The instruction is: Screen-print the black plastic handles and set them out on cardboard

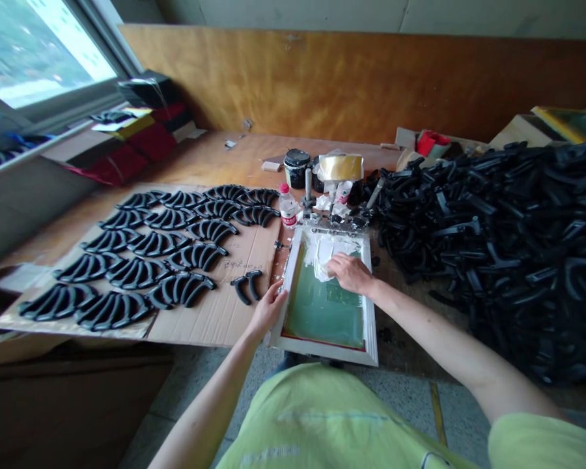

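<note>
A white-framed printing screen (371,306) with green mesh lies on the table in front of me. My left hand (267,309) grips its left frame edge, fingers wrapped over the rim. My right hand (350,272) rests on the upper part of the mesh, fingers closed on a white tool or cloth smeared with white ink; I cannot make out which. Two curved black plastic pieces (247,284) lie on the cardboard just left of the screen.
Rows of curved black pieces (149,260) are laid out on a cardboard sheet (219,316) at left. A big heap of black pieces (508,241) fills the right. Behind the screen stand a small bottle (288,207), a black jar (296,167) and a tape roll (340,167).
</note>
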A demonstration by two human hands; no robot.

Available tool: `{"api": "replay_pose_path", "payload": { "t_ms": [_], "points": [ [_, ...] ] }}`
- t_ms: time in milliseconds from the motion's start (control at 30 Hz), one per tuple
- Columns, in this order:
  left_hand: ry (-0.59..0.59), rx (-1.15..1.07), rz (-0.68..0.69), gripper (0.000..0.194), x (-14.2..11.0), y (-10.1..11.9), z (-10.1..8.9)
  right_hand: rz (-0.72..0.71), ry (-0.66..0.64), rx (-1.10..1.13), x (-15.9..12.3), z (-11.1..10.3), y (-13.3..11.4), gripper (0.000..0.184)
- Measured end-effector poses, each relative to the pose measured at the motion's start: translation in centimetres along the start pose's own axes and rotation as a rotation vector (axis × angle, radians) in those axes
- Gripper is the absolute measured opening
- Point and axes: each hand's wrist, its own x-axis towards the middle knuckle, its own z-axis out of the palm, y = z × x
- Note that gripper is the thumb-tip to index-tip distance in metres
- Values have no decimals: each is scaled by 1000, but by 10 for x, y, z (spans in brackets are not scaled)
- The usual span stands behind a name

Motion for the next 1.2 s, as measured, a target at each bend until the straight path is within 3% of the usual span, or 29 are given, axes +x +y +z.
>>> {"api": "replay_pose_path", "payload": {
  "t_ms": [100, 267, 367, 467, 533, 633, 700, 833, 933, 1000, 1067, 1133, 1200],
  "points": [
    [22, 26, 10, 64, 0, 0, 0, -113, -45, 63, -8, -10, -4, 18],
    [30, -18, 11, 62, -6, 10, -1, 21, 109, 21, -4, 1, -5, 20],
    [8, -88, -19, 64, -10, 18, -1, -61, 133, 20, -20, 11, -8, 26],
    [8, -142, -45, 66, -13, 26, -1, -87, 109, 77, -19, 3, -5, 21],
    [-16, -177, -68, 70, -16, 34, -5, -1, 121, 85, 0, -9, 2, 22],
    [-76, -201, -61, 79, -23, 57, -16, 210, 164, 61, 37, -30, 21, 47],
    [-86, -197, -13, 73, -29, 80, -26, 334, 215, 57, 47, -43, 42, 52],
    [-2, -247, 131, 54, -30, 136, -35, 597, 407, 152, 14, -52, 89, 31],
    [88, -375, 297, 47, -15, 176, -29, 810, 394, 198, -28, -31, 99, 22],
    [116, -452, 348, 42, -1, 194, -22, 750, 301, 247, -47, -5, 87, 20],
    [157, -539, 348, 40, 8, 197, -15, 556, 221, 274, -53, 20, 67, 26],
    [192, -621, 319, 43, 9, 183, -4, 392, 176, 227, -50, 37, 43, 27],
    [91, -616, 176, 49, 1, 156, 13, 348, 184, 158, -45, 41, 17, 16]
  ]
}}
